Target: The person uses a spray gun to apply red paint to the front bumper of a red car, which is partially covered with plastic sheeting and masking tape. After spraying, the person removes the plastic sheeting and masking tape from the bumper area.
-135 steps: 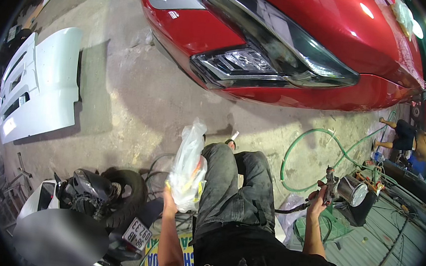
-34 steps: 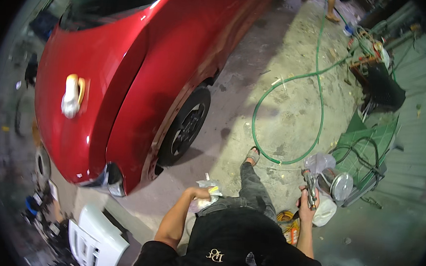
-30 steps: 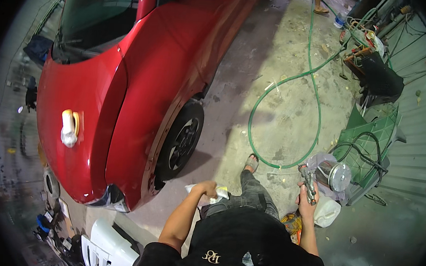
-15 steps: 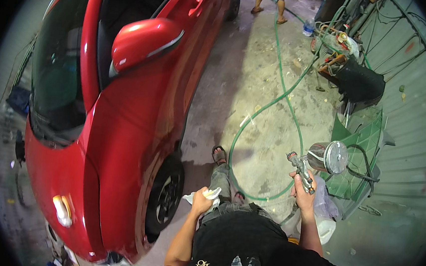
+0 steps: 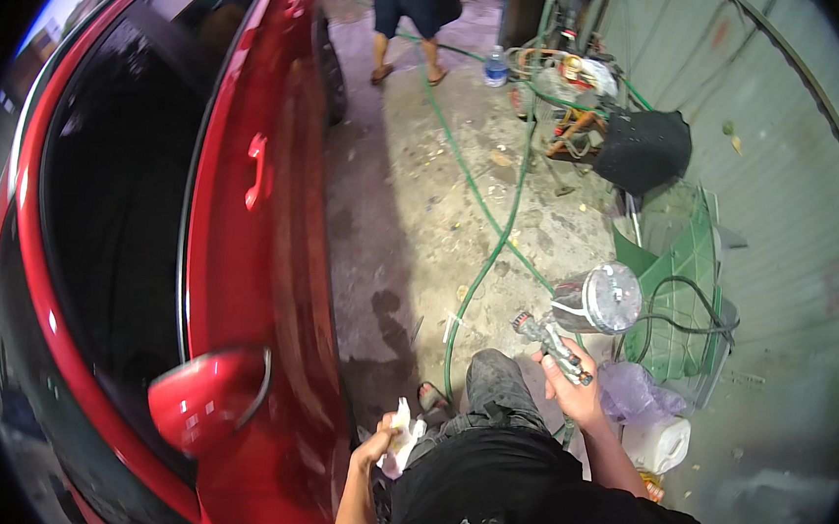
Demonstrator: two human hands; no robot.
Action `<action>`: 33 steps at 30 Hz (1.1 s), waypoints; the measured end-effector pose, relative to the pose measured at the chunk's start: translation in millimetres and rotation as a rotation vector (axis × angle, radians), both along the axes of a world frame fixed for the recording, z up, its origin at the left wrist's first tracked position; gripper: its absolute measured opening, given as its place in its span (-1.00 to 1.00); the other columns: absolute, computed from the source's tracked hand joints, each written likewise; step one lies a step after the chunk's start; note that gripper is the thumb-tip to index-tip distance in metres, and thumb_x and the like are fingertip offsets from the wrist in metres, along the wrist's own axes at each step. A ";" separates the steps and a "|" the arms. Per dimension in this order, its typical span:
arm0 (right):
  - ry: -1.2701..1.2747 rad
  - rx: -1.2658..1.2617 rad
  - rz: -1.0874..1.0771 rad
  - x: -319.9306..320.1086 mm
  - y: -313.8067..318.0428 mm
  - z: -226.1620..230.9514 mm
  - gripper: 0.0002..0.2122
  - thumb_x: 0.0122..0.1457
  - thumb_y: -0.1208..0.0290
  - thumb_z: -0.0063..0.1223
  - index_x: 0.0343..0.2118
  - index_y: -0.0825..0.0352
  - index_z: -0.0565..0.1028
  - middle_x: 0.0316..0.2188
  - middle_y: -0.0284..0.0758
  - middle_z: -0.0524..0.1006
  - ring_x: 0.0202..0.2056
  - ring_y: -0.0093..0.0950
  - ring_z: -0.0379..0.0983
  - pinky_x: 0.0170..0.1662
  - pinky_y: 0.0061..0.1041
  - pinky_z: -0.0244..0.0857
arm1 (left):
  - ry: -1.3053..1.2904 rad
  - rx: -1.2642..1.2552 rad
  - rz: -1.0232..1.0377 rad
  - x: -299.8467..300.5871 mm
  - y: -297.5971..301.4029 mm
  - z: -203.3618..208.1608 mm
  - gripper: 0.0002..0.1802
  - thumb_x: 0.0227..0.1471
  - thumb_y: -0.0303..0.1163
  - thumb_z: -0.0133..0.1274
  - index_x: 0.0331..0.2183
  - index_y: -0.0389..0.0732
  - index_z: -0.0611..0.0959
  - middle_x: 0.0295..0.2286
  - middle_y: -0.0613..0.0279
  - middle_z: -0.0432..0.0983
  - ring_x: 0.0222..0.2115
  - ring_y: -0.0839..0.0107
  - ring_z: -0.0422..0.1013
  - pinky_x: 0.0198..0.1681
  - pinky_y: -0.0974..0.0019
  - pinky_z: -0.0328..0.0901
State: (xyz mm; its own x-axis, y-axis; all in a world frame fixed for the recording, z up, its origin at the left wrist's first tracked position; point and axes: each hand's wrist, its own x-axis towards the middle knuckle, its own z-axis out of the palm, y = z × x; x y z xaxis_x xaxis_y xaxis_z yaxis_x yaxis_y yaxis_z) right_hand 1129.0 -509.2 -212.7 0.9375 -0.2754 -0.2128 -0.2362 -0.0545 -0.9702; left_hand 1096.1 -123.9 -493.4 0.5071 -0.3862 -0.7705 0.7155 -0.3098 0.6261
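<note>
Standing beside a red car (image 5: 273, 250), the person is looking down along its side; the car's wing mirror (image 5: 207, 398) is lying to the left of the left hand, and the door handle (image 5: 257, 170) is sitting well ahead of it. The left hand (image 5: 375, 446) is closing around a crumpled white cloth (image 5: 400, 438), held low and just beside the car's flank; whether the cloth is touching the paint cannot be told. The right hand (image 5: 575, 388) is gripping a spray gun (image 5: 553, 342) by its handle, nozzle pointing forward-left, with its round capped cup (image 5: 599, 298) sitting just above the hand. A green hose (image 5: 487, 218) is running across the concrete ahead, between the two hands. To the right of the right hand a white plastic jug (image 5: 656, 443) is standing near a green panel (image 5: 684, 283). Far ahead, another person's legs (image 5: 413, 25) are showing.
</note>
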 end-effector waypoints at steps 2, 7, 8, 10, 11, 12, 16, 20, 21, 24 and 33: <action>0.012 -0.010 0.015 32.7 -8.6 -4.4 -0.62 0.29 0.36 0.12 0.08 0.45 0.43 -0.34 -0.34 0.61 -0.62 -0.70 0.37 -0.58 -0.66 0.27 | -0.063 0.181 -0.138 25.1 -0.8 8.8 -0.43 0.17 -0.25 0.02 0.18 -0.20 0.38 0.05 0.01 0.34 0.10 0.18 0.24 0.15 0.16 0.17; 0.009 0.054 -0.059 134.3 -21.4 -31.6 -0.61 0.31 0.31 0.09 0.10 0.46 0.40 -0.29 -0.29 0.62 -0.65 -0.69 0.33 -0.59 -0.66 0.27 | -0.037 -0.060 -0.155 122.6 12.7 -22.4 -0.55 0.04 -0.49 0.19 0.03 -0.17 0.62 -0.33 0.38 0.57 -0.31 0.63 0.42 -0.21 0.38 0.34; -0.005 0.059 -0.073 157.0 -23.1 -44.4 -0.61 0.31 0.32 0.09 0.10 0.46 0.40 -0.29 -0.29 0.63 -0.66 -0.69 0.33 -0.59 -0.66 0.27 | -0.058 0.060 -0.168 154.5 6.4 -25.6 -0.53 0.01 -0.48 0.22 0.02 -0.17 0.63 -0.37 0.40 0.57 -0.33 0.65 0.42 -0.23 0.39 0.34; 0.020 0.031 -0.082 199.6 -35.1 -57.0 -0.63 0.30 0.37 0.10 0.09 0.45 0.41 -0.31 -0.32 0.63 -0.67 -0.69 0.33 -0.61 -0.66 0.26 | -0.398 0.239 0.007 200.7 -16.7 -24.2 -0.47 -0.17 -0.36 0.38 -0.10 -0.26 0.64 -0.44 0.32 0.60 -0.46 0.49 0.49 -0.41 0.35 0.37; 0.000 0.034 -0.081 223.0 -44.6 -57.0 -0.65 0.29 0.37 0.12 0.07 0.43 0.44 -0.39 -0.39 0.58 -0.67 -0.71 0.32 -0.60 -0.66 0.24 | -0.503 0.363 -0.013 227.2 -28.2 -20.9 -0.46 -0.20 -0.31 0.40 -0.12 -0.24 0.65 -0.43 0.27 0.62 -0.44 0.43 0.51 -0.39 0.31 0.38; -0.021 0.036 -0.083 246.3 -53.5 -56.5 -0.66 0.28 0.36 0.13 0.05 0.41 0.47 -0.48 -0.46 0.54 -0.67 -0.74 0.31 -0.60 -0.65 0.21 | -0.608 0.486 -0.035 260.6 -42.1 -19.7 -0.45 -0.24 -0.26 0.42 -0.14 -0.22 0.66 -0.41 0.22 0.63 -0.43 0.38 0.54 -0.36 0.27 0.40; -0.061 -0.031 -0.113 323.0 -41.3 -58.3 -0.68 0.26 0.37 0.16 0.02 0.40 0.49 -0.60 -0.55 0.43 -0.68 -0.76 0.29 -0.59 -0.63 0.19 | -0.625 0.769 -0.317 423.0 -98.3 -14.1 -0.36 -0.27 0.14 0.35 -0.18 -0.05 0.69 -0.19 0.12 0.63 0.00 0.07 0.41 0.05 -0.08 0.22; -0.094 -0.048 -0.063 379.9 -68.6 -28.3 -0.68 0.25 0.38 0.17 0.02 0.38 0.49 -0.60 -0.54 0.45 -0.67 -0.75 0.31 -0.59 -0.63 0.20 | -0.804 0.626 0.086 559.8 -194.6 -20.7 -0.44 -0.27 0.01 0.37 -0.28 -0.20 0.72 -0.40 0.01 0.66 -0.38 0.05 0.59 -0.22 0.09 0.45; -0.087 -0.103 -0.188 388.6 -23.4 -57.1 -0.70 0.26 0.38 0.16 0.01 0.38 0.50 -0.59 -0.53 0.46 -0.66 -0.75 0.31 -0.59 -0.63 0.21 | -0.895 0.452 0.169 608.9 -211.9 -58.5 -0.47 -0.25 -0.05 0.39 -0.33 -0.30 0.72 -0.44 0.00 0.66 -0.38 0.14 0.60 -0.22 0.09 0.45; -0.028 -0.158 -0.205 418.6 -17.6 -41.0 -0.77 0.29 0.37 0.09 -0.07 0.37 0.51 -0.50 -0.46 0.54 -0.67 -0.73 0.30 -0.59 -0.63 0.21 | -0.301 -0.388 0.126 664.8 -284.2 23.4 0.05 -0.01 -0.31 0.31 0.36 -0.19 0.06 0.23 0.00 0.27 0.13 0.06 0.35 0.16 0.10 0.29; -0.116 -0.390 -0.337 539.3 -2.0 -61.8 -0.79 0.37 0.31 0.00 -0.18 0.39 0.51 -0.41 -0.33 0.58 -0.74 -0.69 0.26 -0.71 -0.64 0.09 | -1.105 0.286 0.597 718.9 -108.1 29.3 -0.67 -0.07 -0.33 0.24 -0.20 -0.20 0.69 -0.20 0.04 0.59 -0.12 0.03 0.46 0.03 0.08 0.30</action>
State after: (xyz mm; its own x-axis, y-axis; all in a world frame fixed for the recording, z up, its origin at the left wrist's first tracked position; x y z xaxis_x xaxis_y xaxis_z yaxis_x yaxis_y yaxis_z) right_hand 1668.3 -511.2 -274.4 0.7947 -0.6035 0.0650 -0.1955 -0.3559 -0.9138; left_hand 1815.0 -232.0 -464.1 0.9619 0.2286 0.1496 -0.0641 -0.3434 0.9370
